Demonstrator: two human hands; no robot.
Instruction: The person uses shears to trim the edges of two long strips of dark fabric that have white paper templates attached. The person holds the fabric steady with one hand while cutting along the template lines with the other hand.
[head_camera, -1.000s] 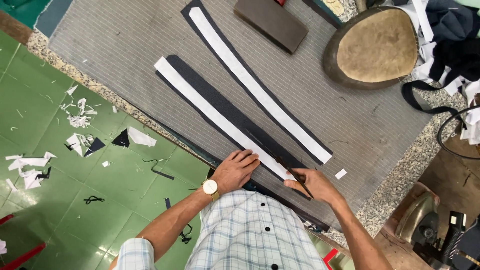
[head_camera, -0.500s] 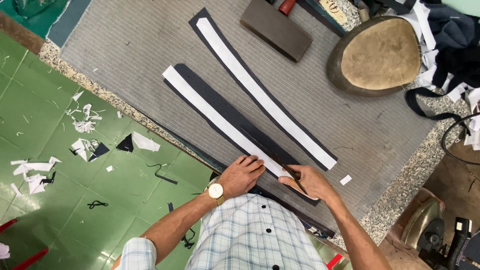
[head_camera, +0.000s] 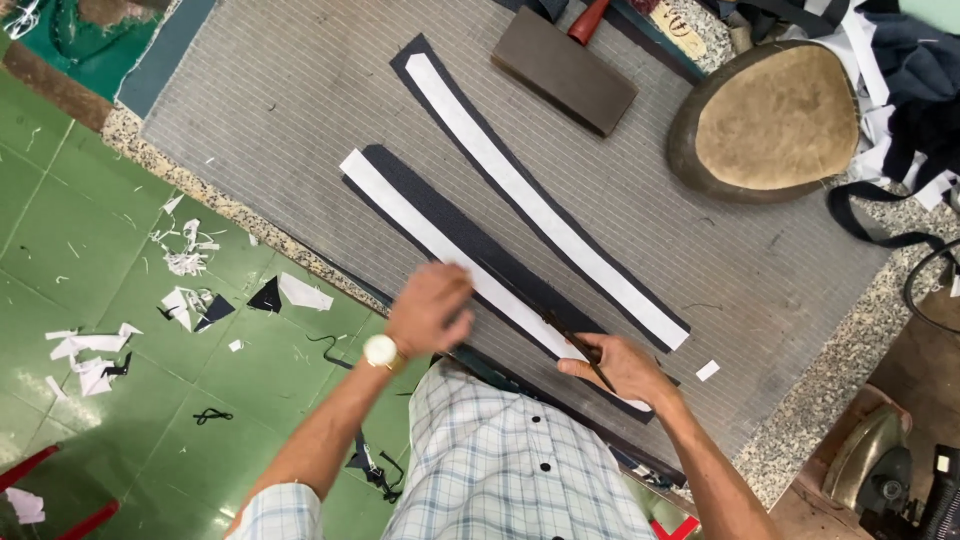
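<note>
At the near edge of the bench, on its grey ribbed cover:

- Near strip: long dark fabric piece with a white strip laid along it, running from mid-bench down to the near edge.
- Left hand: fingers curled loosely, palm down, pressing on the near strip; holds nothing. Slightly blurred. Wristwatch with pale dial on the wrist.
- Right hand: closed around a thin dark tool, its tip touching the near strip's white band, just beside the left hand.
- Far strip: second dark-and-white piece, lying beside the first, apart from both hands.
- Brown block: rectangular, near the far edge.
- Oval pad: tan top, dark rim, toward the far right corner.
- White scrap: small, beside the far strip's near end.
- Floor: green tiles left of the bench, with white and dark offcuts.
</note>
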